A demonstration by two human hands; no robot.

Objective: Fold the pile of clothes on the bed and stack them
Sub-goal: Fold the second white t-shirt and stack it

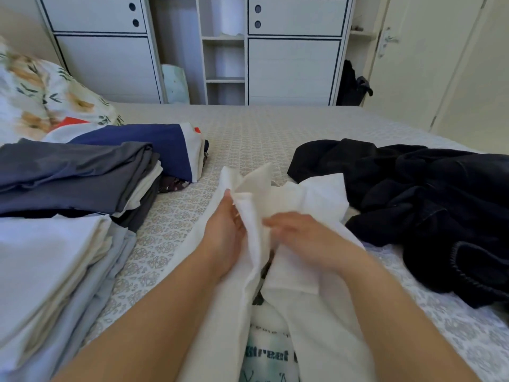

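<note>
White shirt (278, 232) bunched mid-bed (248, 128), left hand (225, 230) fingers curled round its left fold, right hand (300, 238) fingers clamped on its middle; folded stacks (55, 244) at left, dark clothes heap (427, 205) just beside at right

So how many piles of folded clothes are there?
3, all on the left: a white pile nearest, a grey pile behind it, a blue pile farthest. More may be hidden.
</note>
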